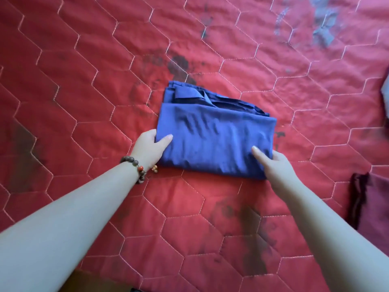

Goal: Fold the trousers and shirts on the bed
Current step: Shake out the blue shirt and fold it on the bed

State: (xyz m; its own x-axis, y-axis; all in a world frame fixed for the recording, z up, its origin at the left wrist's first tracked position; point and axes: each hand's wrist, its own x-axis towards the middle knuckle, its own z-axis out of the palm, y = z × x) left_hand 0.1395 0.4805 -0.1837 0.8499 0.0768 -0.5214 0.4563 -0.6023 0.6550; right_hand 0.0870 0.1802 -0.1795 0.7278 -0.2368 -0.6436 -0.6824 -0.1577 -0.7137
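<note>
**quiltfan:** so which step is the person on here? The blue shirt (pixel 214 135) looks basically done: a compact rectangle near the middle of the red quilted bedspread (pixel 84 81), collar end showing at its far edge

**foldnerd:** yeah, reads like the tail end of that garment. The left hand (pixel 150 147) grips its left edge, thumb lying on top and the fingers tucked underneath. The right hand (pixel 271 163) holds the near right corner the same way, thumb flat on the cloth, fingers hidden under it. Guessing the next move is either one more fold in half or lifting the bundle aside, and both call for an even lift so the layers don't slide apart

**quiltfan:** how's the fabric looking?

**foldnerd:** thin and smooth, a few soft creases across the top layer, darker inner layers peeking out along the far edge. There's a maroon garment (pixel 370 203) at the bedspread's right edge, can't tell if it's folded. Beaded bracelet (pixel 134 167) on the left wrist, nothing to snag on
</note>
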